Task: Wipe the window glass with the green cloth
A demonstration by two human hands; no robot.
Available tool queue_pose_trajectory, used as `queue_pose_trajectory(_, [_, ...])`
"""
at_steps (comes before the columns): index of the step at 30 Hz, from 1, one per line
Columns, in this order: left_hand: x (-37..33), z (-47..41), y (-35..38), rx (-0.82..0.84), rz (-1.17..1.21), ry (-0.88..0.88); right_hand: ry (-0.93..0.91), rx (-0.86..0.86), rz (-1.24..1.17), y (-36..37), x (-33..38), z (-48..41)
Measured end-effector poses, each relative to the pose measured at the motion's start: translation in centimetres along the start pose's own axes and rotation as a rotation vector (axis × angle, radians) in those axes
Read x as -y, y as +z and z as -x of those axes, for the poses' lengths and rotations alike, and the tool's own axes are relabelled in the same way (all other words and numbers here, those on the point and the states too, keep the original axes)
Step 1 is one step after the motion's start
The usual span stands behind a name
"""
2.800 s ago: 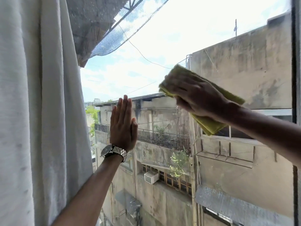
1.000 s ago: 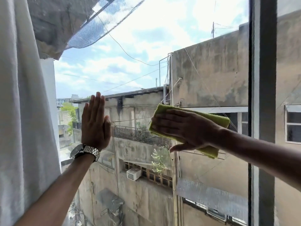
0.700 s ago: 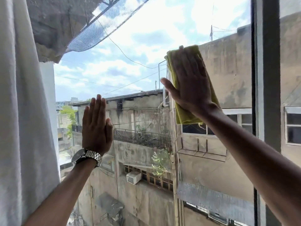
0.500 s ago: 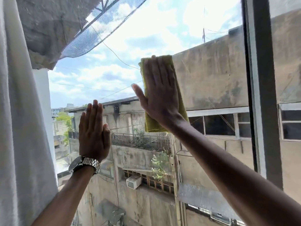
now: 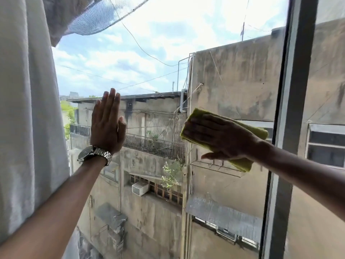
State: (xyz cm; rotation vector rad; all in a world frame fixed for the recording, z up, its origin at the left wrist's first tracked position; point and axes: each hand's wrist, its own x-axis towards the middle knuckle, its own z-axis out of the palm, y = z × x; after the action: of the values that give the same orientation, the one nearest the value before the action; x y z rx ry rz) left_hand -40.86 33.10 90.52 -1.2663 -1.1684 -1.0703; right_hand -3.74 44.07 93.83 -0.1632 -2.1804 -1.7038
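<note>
The window glass (image 5: 158, 53) fills most of the view, with sky and grey buildings behind it. My right hand (image 5: 222, 137) lies flat on the folded green cloth (image 5: 259, 130) and presses it against the pane right of centre, fingers pointing left. The cloth's edges show beyond the fingertips and below the wrist. My left hand (image 5: 107, 126), with a metal watch at the wrist, rests flat on the glass left of centre, fingers up and held together, holding nothing.
A white curtain (image 5: 24, 109) hangs along the left edge of the window. A dark vertical window frame bar (image 5: 291, 109) stands at the right, with another pane beyond it. My right forearm crosses in front of the bar.
My right hand has swept the cloth down and to the right, turning from fingers up to fingers pointing left. My left hand stays flat on the glass.
</note>
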Motion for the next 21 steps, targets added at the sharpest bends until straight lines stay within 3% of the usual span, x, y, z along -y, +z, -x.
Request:
queue_pose_trajectory(6, [0.0, 0.0, 0.2, -0.025, 0.011, 0.001, 0.327, -0.13, 0.041, -1.7, -8.6, -2.8])
queue_pose_trajectory(12, [0.0, 0.1, 0.3, -0.026, 0.012, -0.004, 1.121, -0.348, -0.144, -3.2, -6.5, -12.7])
queue_pose_trajectory(14, [-0.1, 0.1, 0.2, -0.03, 0.012, 0.0, 1.271, -0.416, -0.186, -3.9, -4.5, -16.0])
queue_pose_trajectory(16, [-0.1, 0.1, 0.1, -0.035, 0.009, 0.01, 1.211, -0.453, -0.209, -4.2, -1.9, -18.5])
queue_pose_trajectory(19, [-0.1, 0.1, -0.3, -0.033, 0.023, 0.017, 0.896, -0.42, -0.214, -3.4, 3.4, -19.5])
queue_pose_trajectory(21, [-0.3, 0.1, -0.4, -0.031, 0.028, 0.012, 0.794, -0.373, -0.232, -2.5, 6.9, -18.1])
